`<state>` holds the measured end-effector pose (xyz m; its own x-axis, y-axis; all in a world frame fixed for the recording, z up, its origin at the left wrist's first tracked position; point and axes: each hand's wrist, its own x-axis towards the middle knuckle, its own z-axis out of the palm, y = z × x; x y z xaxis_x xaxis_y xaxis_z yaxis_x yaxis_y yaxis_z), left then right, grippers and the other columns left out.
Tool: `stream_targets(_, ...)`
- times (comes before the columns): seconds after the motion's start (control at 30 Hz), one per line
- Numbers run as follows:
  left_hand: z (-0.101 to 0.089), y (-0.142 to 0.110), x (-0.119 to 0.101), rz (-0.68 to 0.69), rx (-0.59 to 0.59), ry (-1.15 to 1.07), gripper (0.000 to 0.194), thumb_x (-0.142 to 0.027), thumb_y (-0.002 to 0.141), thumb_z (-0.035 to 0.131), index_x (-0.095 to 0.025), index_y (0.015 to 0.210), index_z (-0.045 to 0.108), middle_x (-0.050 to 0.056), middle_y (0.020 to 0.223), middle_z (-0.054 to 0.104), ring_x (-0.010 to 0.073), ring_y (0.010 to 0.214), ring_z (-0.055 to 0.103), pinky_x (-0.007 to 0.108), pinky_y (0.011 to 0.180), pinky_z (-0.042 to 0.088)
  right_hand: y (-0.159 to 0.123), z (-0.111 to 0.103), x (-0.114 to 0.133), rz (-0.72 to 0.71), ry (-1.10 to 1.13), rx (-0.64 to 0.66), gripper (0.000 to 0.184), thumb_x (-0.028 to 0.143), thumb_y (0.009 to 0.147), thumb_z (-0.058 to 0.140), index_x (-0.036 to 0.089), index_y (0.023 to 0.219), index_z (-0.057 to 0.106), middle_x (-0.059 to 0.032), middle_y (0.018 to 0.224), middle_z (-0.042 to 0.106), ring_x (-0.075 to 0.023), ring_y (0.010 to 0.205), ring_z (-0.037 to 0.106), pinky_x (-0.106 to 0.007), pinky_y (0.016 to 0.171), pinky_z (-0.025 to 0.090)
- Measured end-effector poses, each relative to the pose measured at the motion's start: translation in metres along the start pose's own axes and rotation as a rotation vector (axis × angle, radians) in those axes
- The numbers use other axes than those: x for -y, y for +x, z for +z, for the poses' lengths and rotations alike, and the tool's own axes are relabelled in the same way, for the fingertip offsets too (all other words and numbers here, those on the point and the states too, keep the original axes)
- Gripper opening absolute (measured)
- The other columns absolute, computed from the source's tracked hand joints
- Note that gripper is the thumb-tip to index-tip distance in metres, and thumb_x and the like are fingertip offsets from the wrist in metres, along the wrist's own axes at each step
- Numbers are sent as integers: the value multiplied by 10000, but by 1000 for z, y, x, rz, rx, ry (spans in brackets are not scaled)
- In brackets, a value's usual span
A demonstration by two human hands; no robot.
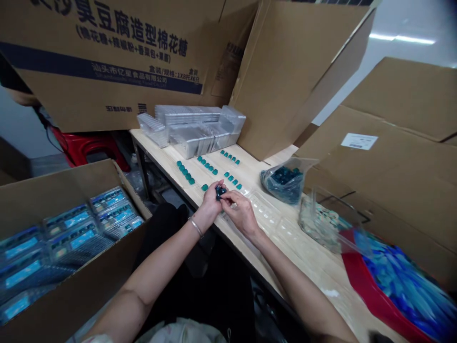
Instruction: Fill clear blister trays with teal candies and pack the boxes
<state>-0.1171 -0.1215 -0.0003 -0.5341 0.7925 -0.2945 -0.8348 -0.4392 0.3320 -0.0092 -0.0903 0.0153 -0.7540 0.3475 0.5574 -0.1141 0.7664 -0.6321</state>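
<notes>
The left hand (211,202) and right hand (241,215) share a closed grip on a small dark teal piece (220,192) (a tight pinch) just above the tabletop (307,267).

The piece (220,192) I'm pinching is dark blue-green, and the small cubes (185,172) along my counter (321,278) are bright teal on pale wood. At lower right, a bag (403,290) shows blue over red. The packs (67,228) at left have blue labels, and the carton (100,71) at top carries a navy stripe.
</notes>
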Motion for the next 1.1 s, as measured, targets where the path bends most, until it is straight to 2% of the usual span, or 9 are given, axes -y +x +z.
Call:
stream_targets(0.13,-2,-15,-2,29,60,35,108,-230,790,570,-133,746,549,-42,524,438,50,419,411,157,386,301,6,-17,-6,331,359,-64,209,338,692,672,172,817,649,-6,664,637,-127,587,587,-269,617,489)
stream_targets(0.23,-7,-30,0,85,244,260,267,-336,708,687,-117,835,600,-31,586,462,38,435,384,151,357,223,8,-31,-10,420,484,-154,277,362,634,729,161,807,647,8,635,639,-120,577,597,-262,620,488)
stream_targets(0.3,-9,-38,4,177,324,471,342,-382,664,720,-125,864,616,-36,586,452,37,454,384,147,369,229,7,-36,-12,451,527,-214,297,363,600,754,157,788,650,6,657,651,-114,574,600,-261,619,490)
stream_targets(0.4,-10,-42,11,330,295,713,362,-420,653,716,-147,871,623,-57,524,412,43,443,361,153,391,271,4,-39,-15,466,570,-222,306,370,590,761,158,791,668,0,681,668,-111,578,606,-268,640,497)
stream_targets(0.47,-9,-41,14,384,270,803,359,-454,677,682,-155,867,622,-60,505,409,48,432,348,164,397,289,2,-40,-15,460,582,-197,306,374,608,751,159,813,679,-4,683,675,-116,601,616,-276,671,502)
stream_targets(0.73,-6,-41,17,472,271,937,318,-471,726,617,-167,819,605,-56,508,410,56,431,345,170,409,298,-2,-45,-15,471,547,-198,330,388,609,751,153,833,691,-21,697,691,-136,623,641,-293,693,509)
stream_targets(0.97,-10,-38,18,386,325,942,297,-472,766,560,-179,805,586,-53,510,404,76,440,345,183,412,293,-3,-46,-23,478,644,-164,312,382,631,737,139,816,670,-25,693,685,-121,619,630,-279,699,509)
stream_targets(1.03,-9,-36,17,441,320,997,284,-456,763,564,-177,790,606,-44,519,429,86,457,373,193,430,308,-3,-46,-25,456,570,-170,312,394,651,714,137,819,663,-27,688,676,-125,610,623,-279,679,507)
stream_targets(1.1,-8,-35,17,568,277,1081,228,-398,717,628,-174,757,634,-20,573,512,104,527,450,204,496,354,-3,-45,-24,408,429,-180,285,398,683,674,144,811,658,-29,689,668,-133,608,619,-275,659,502)
